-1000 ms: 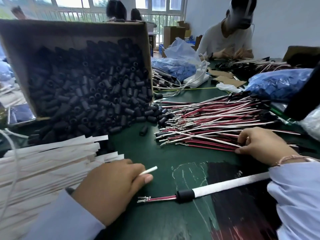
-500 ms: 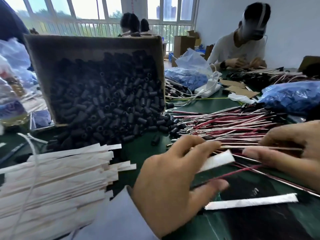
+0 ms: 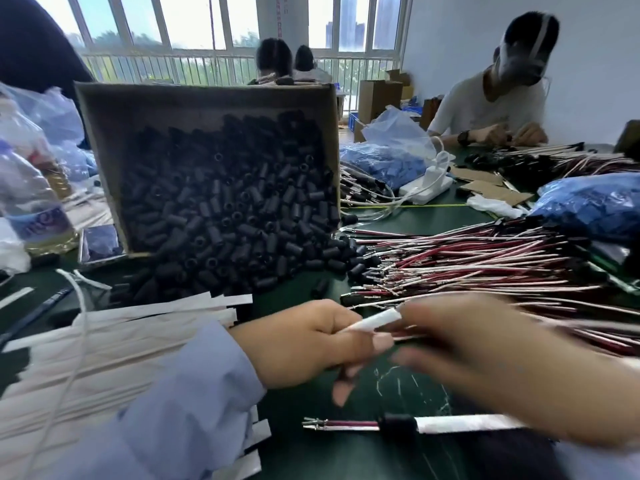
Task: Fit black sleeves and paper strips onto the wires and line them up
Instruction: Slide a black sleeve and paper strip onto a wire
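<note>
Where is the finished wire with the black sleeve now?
Head view: the finished wire lies on the green table, low centre, just below the left hand and the right hand.

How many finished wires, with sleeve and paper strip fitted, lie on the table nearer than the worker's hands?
1. The finished wire lies flat just below the left hand, its right end under the right hand; more may be hidden there.

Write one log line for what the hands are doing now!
left hand: pinches paper strip | right hand: blurred, grip unclear | sleeved wire: lies on table | black sleeves: in box
</note>
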Tool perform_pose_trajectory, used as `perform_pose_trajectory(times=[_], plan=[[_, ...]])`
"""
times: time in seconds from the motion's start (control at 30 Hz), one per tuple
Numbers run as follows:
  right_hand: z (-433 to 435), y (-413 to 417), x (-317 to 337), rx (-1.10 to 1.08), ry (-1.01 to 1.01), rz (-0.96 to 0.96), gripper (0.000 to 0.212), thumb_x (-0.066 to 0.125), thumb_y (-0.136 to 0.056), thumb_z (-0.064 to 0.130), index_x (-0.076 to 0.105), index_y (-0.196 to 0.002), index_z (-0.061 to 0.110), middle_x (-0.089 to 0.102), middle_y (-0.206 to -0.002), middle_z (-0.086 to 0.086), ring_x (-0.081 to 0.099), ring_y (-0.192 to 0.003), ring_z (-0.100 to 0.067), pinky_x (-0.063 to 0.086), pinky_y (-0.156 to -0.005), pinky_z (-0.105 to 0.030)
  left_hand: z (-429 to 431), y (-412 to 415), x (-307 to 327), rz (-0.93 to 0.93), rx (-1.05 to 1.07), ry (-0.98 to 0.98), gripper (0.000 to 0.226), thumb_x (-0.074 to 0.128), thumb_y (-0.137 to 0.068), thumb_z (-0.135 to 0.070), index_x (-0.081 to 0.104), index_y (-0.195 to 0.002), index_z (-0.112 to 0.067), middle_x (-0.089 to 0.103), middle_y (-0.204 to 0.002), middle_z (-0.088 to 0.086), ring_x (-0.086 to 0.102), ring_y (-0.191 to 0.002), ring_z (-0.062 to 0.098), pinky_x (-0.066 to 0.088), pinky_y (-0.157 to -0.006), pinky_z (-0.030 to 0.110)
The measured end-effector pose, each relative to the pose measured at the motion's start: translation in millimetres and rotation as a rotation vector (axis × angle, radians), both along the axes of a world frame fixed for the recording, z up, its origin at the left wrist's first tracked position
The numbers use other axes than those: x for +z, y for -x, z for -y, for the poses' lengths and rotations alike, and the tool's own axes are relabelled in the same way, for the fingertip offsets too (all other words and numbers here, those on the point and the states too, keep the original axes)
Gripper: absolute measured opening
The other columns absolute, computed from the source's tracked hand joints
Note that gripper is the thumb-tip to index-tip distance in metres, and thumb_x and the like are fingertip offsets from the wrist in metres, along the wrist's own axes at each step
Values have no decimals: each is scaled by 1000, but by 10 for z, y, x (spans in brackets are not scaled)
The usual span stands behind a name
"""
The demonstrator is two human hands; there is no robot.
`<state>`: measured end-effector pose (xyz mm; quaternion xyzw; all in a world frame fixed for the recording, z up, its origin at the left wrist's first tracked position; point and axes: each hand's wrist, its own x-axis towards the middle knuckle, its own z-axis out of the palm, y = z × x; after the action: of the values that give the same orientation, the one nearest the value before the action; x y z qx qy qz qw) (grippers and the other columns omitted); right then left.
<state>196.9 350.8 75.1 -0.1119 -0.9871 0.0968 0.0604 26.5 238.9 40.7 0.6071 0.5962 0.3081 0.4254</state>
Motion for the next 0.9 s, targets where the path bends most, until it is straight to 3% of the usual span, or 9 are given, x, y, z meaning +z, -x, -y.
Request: perform_pose_trajectory(times=[0.07,0.13,0.23,0.33,0.43,0.5,0.57,0.7,0.9], plan=[[150,178,-214,108,103,-54,14,50,-92,42,58,-91,31,53,-74,21,54,-75,0,43,-71,-24,31,-8,-37,84,75,-65,37,48,-92,-46,64,-64,-28,51,-54,-9,48,-47,6,40,-59,18],[40,129,-240,-5,76,-226,31,39,-91,54,58,-88,30,52,-71,19,53,-70,-5,45,-66,-34,107,50,-41,75,251,-146,45,39,-88,-62,65,-79,-27,46,-54,-11,42,-47,2,35,-54,10],[-107,35,-250,-26,25,-378,51,25,-90,65,58,-80,27,55,-68,14,55,-66,-6,46,-58,-35,187,125,-9,31,335,-295,45,29,-91,-55,62,-87,-25,41,-51,-11,36,-48,1,31,-52,8],[-137,44,-266,-15,135,-576,43,37,-93,56,60,-73,27,56,-65,14,57,-65,-7,43,-55,-34,176,75,10,32,277,-425,37,36,-93,-43,62,-90,-18,41,-54,-11,37,-51,0,31,-54,8],[-149,39,-267,23,302,-724,28,52,-91,44,73,-94,27,69,-83,15,66,-80,-7,51,-68,-26,168,37,15,38,280,-488,29,44,-92,-39,64,-90,-18,44,-58,-11,39,-53,0,33,-54,9],[-123,18,-264,28,333,-754,25,54,-90,42,73,-100,29,70,-87,18,66,-81,-4,48,-70,-17,173,32,21,-71,309,-555,23,48,-93,-37,66,-90,-24,48,-59,-10,43,-54,1,35,-56,11],[-90,13,-277,26,309,-753,24,54,-90,42,72,-102,32,68,-82,16,64,-77,-5,45,-68,-15,175,36,24,-133,342,-614,19,52,-92,-33,70,-93,-25,56,-66,-6,47,-56,2,38,-58,15],[-9,-1,-311,-19,305,-773,26,53,-92,45,72,-104,33,54,-65,10,55,-63,-12,37,-56,-20,182,31,22,-80,342,-659,16,59,-92,-27,72,-99,-21,66,-76,5,51,-57,4,42,-57,18],[48,-26,-311,-36,323,-760,23,53,-91,46,69,-106,37,49,-65,6,52,-61,-15,34,-52,-23,185,8,-6,-37,312,-697,17,59,-90,-27,72,-98,-22,67,-82,3,54,-60,3,43,-58,16]])
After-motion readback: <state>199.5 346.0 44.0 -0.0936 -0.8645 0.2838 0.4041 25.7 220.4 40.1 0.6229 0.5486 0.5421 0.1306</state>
